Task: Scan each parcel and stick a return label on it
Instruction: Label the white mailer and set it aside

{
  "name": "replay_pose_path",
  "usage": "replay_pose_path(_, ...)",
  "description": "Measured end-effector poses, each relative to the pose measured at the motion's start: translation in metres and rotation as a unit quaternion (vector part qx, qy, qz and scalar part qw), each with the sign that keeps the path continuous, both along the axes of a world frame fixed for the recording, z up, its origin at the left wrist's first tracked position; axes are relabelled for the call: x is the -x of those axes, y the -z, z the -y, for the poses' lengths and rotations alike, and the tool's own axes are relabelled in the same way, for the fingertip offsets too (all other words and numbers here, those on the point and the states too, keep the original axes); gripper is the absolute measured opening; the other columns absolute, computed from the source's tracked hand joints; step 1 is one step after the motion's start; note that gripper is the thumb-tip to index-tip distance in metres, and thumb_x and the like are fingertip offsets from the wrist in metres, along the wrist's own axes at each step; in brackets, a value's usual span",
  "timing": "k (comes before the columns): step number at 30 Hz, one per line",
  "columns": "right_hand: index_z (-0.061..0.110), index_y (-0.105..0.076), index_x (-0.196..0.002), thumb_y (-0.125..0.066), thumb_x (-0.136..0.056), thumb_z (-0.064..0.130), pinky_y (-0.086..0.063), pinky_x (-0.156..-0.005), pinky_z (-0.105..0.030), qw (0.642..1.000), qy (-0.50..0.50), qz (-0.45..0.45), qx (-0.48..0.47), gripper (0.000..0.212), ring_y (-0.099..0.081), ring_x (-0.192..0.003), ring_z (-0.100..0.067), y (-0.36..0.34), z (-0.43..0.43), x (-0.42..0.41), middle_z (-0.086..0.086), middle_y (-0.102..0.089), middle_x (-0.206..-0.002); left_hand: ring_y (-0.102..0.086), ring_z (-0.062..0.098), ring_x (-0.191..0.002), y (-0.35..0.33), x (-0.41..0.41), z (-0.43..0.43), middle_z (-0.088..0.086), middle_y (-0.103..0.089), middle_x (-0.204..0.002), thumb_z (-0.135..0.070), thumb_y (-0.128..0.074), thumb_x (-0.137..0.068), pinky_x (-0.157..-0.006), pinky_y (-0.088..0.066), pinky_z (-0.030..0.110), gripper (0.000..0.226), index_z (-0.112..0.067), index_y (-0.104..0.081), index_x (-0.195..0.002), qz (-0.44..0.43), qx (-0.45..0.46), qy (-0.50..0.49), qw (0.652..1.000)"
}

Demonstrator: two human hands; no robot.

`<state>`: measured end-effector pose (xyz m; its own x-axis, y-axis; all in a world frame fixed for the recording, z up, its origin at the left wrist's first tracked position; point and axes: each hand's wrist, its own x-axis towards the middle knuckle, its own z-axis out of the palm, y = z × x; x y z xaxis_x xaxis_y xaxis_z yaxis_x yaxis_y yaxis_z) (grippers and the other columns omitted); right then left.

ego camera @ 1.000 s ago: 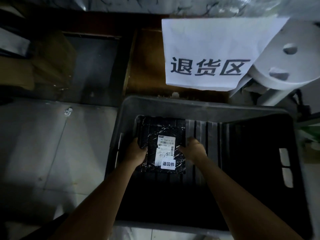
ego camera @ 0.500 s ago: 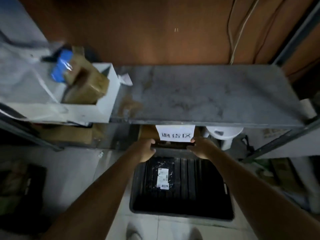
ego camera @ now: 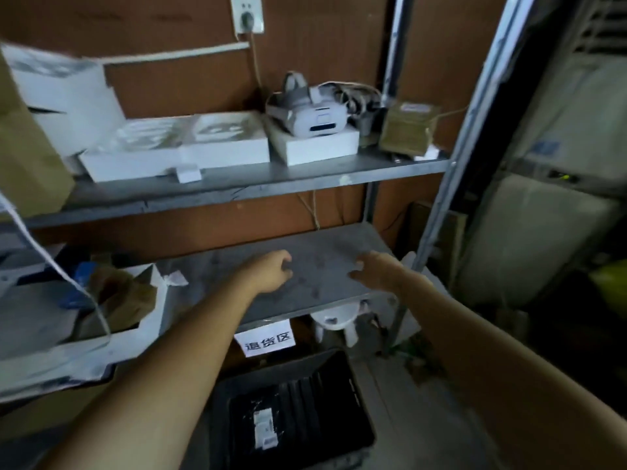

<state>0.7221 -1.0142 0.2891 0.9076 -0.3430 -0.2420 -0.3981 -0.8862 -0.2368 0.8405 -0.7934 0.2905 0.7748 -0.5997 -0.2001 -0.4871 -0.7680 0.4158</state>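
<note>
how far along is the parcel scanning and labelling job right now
Done, apparently: one black parcel bearing white labels lies in the black bin on the floor, below the paper sign. In hand: nothing; the left hand and right hand are empty above the middle shelf. Left: unclear, since no unlabelled parcel is plainly visible; whether it was scanned cannot be seen.

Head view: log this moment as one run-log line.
left hand: empty, over shelf | right hand: empty, over shelf | parcel: labelled, in bin on floor
</note>
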Motion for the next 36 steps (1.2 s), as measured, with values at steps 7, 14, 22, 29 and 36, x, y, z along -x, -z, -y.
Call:
replay_pose_path(7,0.012,-0.059,-0.124,-0.055,-0.095,0.046,-0.045,-0.079,-0.030,0.991,0.131,0.013,0.011,0.045,-0.059,-0.110,-0.028,-0.064,0.057,0.173,-0.008,-0.062,-0.123,-0.057,0.024,-0.109,-0.053,0.109,0.101,0.007,-0.057,-0.128,-0.037,-0.057,-0.095,-0.086,-0.046,0.030,0.043,-0.022,-0.050,-0.136,0.034,-0.003,0.154,0.988)
replay_pose_path(14,0.010,-0.062,-0.125,-0.055,-0.096,0.035,-0.047,-0.092,-0.037,0.946,0.318,0.065,-0.009,0.039,-0.059,-0.114,-0.032,-0.087,0.112,0.362,-0.013,-0.062,-0.124,-0.059,0.024,-0.104,-0.078,0.257,0.224,0.004,-0.059,-0.124,-0.039,-0.056,-0.095,-0.090,-0.051,0.037,0.040,-0.027,-0.052,-0.133,0.027,-0.003,0.276,0.961)
replay_pose_path(22,0.016,-0.063,-0.118,-0.057,-0.094,0.038,-0.041,-0.076,-0.030,0.930,0.362,0.068,0.013,0.034,-0.060,-0.105,-0.032,-0.078,0.192,0.575,-0.008,-0.065,-0.120,-0.061,0.023,-0.105,-0.067,0.450,0.349,0.001,-0.061,-0.122,-0.041,-0.059,-0.092,-0.092,-0.052,0.036,0.039,-0.029,-0.056,-0.128,0.026,0.015,0.342,0.939)
replay_pose_path(29,0.012,-0.065,-0.097,-0.058,-0.092,0.041,-0.046,-0.065,-0.031,0.892,0.447,0.069,-0.010,0.030,-0.060,-0.084,-0.030,-0.047,0.254,0.706,-0.007,-0.067,-0.094,-0.058,0.024,-0.109,-0.029,0.571,0.416,0.000,-0.061,-0.123,-0.040,-0.057,-0.092,-0.096,-0.049,0.037,0.036,-0.031,-0.056,-0.127,-0.003,0.003,0.375,0.927)
replay_pose_path(36,0.010,-0.060,-0.089,-0.056,-0.090,0.039,-0.042,-0.067,-0.033,0.878,0.473,0.046,-0.058,0.029,-0.061,-0.088,-0.031,0.017,0.301,0.736,-0.010,-0.065,-0.095,-0.058,0.022,-0.101,0.023,0.586,0.459,-0.002,-0.061,-0.118,-0.039,-0.053,-0.092,-0.089,-0.052,0.037,0.028,-0.033,-0.057,-0.120,-0.019,-0.038,0.355,0.934)
